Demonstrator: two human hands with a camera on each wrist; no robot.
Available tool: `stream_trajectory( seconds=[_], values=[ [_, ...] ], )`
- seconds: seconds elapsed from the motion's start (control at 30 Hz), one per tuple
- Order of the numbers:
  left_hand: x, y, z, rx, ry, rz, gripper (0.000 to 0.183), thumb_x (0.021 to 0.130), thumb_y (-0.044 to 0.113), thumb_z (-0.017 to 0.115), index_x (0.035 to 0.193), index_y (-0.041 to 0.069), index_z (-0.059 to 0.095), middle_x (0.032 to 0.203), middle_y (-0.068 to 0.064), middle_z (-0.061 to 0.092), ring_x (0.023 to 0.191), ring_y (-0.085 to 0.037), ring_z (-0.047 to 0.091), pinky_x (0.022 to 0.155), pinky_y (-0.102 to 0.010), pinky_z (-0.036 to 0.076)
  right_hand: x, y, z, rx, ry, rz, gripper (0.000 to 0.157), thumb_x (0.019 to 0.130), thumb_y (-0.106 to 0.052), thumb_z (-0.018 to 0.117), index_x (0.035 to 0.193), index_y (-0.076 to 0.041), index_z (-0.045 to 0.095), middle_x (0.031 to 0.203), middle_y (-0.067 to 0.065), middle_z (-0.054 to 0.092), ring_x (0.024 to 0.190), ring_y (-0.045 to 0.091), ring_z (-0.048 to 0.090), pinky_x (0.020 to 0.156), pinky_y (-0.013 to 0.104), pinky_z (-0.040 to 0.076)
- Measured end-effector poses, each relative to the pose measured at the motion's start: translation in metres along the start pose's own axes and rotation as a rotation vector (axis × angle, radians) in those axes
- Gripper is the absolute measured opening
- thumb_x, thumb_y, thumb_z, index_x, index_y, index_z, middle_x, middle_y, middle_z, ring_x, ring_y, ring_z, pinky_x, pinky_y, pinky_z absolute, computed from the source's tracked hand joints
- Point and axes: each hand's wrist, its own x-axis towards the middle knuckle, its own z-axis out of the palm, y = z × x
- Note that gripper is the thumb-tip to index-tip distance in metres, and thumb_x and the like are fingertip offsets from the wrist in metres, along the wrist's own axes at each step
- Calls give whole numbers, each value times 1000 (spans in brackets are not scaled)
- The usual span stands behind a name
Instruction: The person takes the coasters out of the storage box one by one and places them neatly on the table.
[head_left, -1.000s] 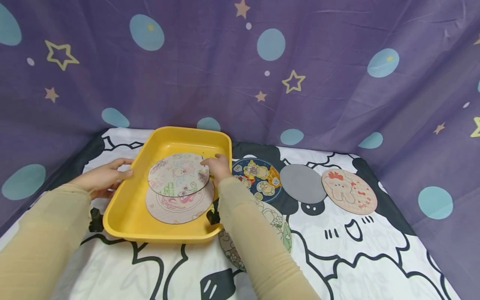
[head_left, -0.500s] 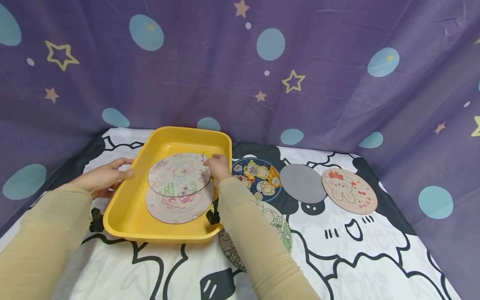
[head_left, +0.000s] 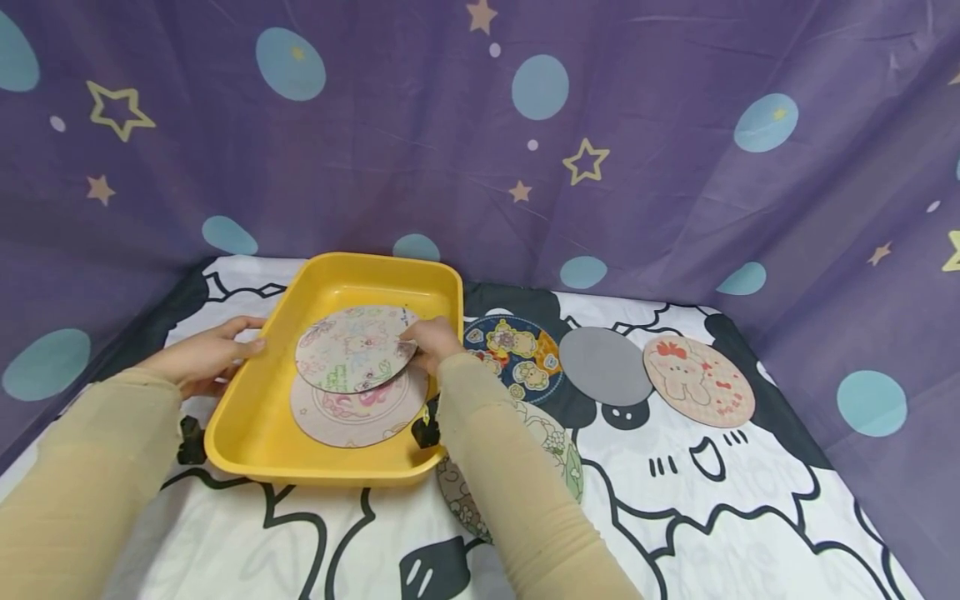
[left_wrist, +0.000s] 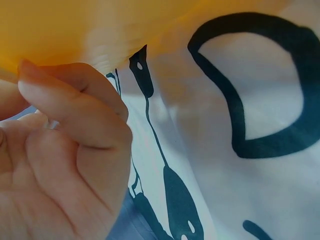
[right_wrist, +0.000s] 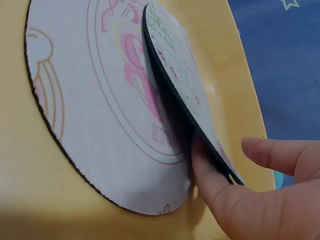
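Observation:
A round mouse pad [head_left: 358, 346] with a pale pastel print and dark underside tilts up inside a yellow tray [head_left: 255, 433]. My right hand [head_left: 435, 340] grips its right edge, thumb on the printed side and fingers underneath, as the right wrist view shows the hand [right_wrist: 260, 185] from close by. Beneath it, a pink and white round mouse pad [head_left: 330, 421] lies flat on the tray floor, partly covered. At the tray's left wall is my left hand [head_left: 210, 354]. In the left wrist view its thumb [left_wrist: 55, 95] rests against the yellow plastic.
Right of the tray, a navy mouse pad [head_left: 525, 358], a plain grey disc [head_left: 606, 367] and a pink rabbit mouse pad [head_left: 697, 383] lie in a row. A green one [head_left: 555, 442] is partly under the right sleeve. Cartoon-print cloth [head_left: 720, 517] covers the table; a purple curtain [head_left: 645, 100] hangs behind.
My right thumb has come down onto the pastel mouse pad, and the right hand has shifted slightly left. The left hand and tray stay in place.

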Motion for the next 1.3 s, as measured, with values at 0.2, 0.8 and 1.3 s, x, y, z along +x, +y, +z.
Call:
stream_trajectory(
  seconds=[0.2,0.8,1.3],
  values=[
    [0,0,1,2,6,-3,72,107,38,38,158,9,-4,141,-27,43,95,-21,63,79,-35,53,0,0,1,-22,-49,34,46,91,10,54,136,3,48,111,15,61,102,29,64,97,46,51],
    [-2,2,2,8,2,4,73,107,39,38,158,9,-4,141,-28,42,96,-21,63,80,-35,53,5,0,0,-2,-321,80,58,97,10,40,149,-16,41,133,25,57,126,42,55,102,62,41],
    [-3,2,2,13,8,-9,73,107,39,38,158,9,-4,141,-27,41,98,-23,61,79,-33,52,6,-2,0,135,-326,57,65,93,13,41,147,-24,47,124,16,59,126,38,55,102,62,40]
  ],
)
